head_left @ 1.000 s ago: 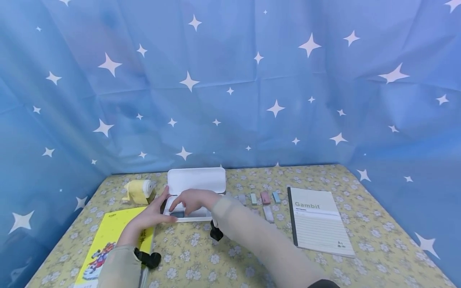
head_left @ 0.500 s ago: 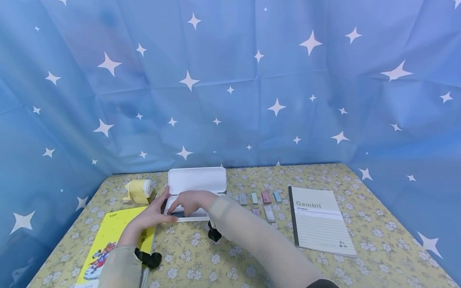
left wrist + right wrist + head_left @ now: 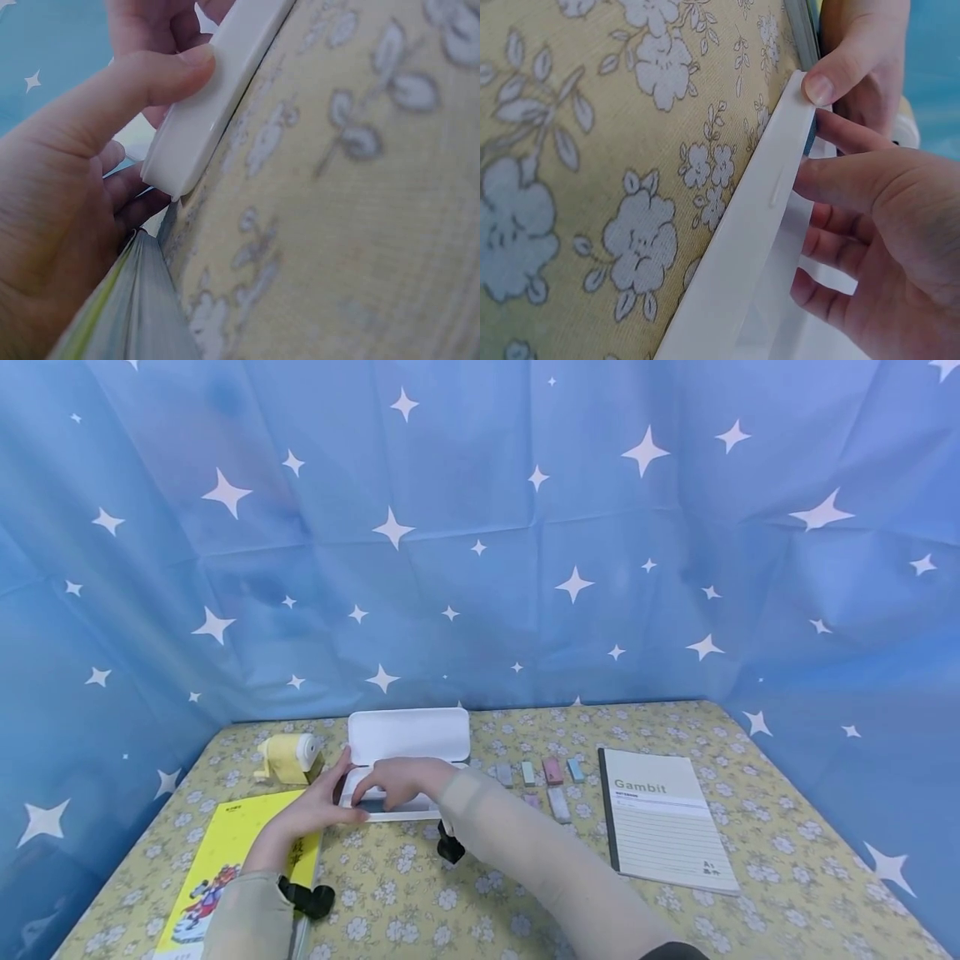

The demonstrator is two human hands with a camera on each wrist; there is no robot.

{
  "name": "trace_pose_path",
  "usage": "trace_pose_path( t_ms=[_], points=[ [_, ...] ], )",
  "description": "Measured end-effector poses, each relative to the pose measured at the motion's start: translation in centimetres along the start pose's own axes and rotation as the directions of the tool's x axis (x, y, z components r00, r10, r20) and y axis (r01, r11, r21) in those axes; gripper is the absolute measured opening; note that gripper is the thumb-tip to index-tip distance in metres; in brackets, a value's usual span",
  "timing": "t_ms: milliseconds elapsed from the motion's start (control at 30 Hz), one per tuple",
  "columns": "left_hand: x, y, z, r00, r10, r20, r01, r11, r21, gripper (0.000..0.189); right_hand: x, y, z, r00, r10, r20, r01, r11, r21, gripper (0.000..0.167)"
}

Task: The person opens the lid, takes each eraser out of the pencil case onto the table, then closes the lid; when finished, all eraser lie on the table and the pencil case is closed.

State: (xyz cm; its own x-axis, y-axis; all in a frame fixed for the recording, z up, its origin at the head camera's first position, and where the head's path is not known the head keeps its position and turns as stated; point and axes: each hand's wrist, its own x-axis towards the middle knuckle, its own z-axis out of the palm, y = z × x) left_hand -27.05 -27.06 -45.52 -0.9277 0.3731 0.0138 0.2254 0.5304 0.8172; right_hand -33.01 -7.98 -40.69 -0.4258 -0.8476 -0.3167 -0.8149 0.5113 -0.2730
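Observation:
A white pencil case (image 3: 408, 735) lies on the table with its lid raised at the back. My left hand (image 3: 322, 802) grips its left end, thumb on the front wall (image 3: 199, 124) and fingers round the far side. Reaching down into the case, my right hand (image 3: 401, 779) has thumb and index finger on either side of a small blue-grey block (image 3: 375, 807) at the left end and appears to pinch it. Only an edge of that block (image 3: 810, 136) shows in the right wrist view, between the fingers. The other right fingers are bent inside the case.
A yellow pencil sharpener (image 3: 287, 758) stands left of the case, behind a yellow book (image 3: 225, 843) under my left forearm. Several small erasers, including a pink eraser (image 3: 552, 770) and a white eraser (image 3: 558, 805), lie right of the case. Further right lies a notebook (image 3: 667, 818).
My right hand shifted slightly left inside the case, then slightly back, with its fingers staying around the blue-grey block. The left hand keeps its hold on the case end.

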Motion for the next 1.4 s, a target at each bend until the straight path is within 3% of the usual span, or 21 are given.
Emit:
trace_pose_path(
  t_ms=[367, 800, 1133, 1400],
  points=[
    [0.0, 0.1, 0.0, 1.000, 0.017, 0.004, -0.017, 1.000, 0.007, 0.116, -1.9, 0.4, -0.7, 0.999, 0.034, -0.024, -0.033, 0.999, 0.025, 0.056],
    [0.1, 0.2, -0.1, 1.000, 0.001, -0.013, 0.000, 0.999, 0.041, 0.116, -5.8, 1.4, -1.6, 0.997, -0.012, -0.078, 0.015, 0.999, 0.035, 0.050],
    [0.4, 0.1, 0.1, 1.000, -0.020, -0.021, 0.022, 0.998, 0.060, 0.117, -9.9, 3.0, -0.1, 0.988, -0.007, -0.152, 0.035, 0.982, 0.184, 0.049],
    [0.0, 0.1, 0.0, 1.000, -0.002, -0.014, 0.003, 0.999, 0.044, 0.116, -13.3, 4.3, 1.2, 0.970, 0.044, -0.241, 0.042, 0.938, 0.344, 0.047]
  ],
)
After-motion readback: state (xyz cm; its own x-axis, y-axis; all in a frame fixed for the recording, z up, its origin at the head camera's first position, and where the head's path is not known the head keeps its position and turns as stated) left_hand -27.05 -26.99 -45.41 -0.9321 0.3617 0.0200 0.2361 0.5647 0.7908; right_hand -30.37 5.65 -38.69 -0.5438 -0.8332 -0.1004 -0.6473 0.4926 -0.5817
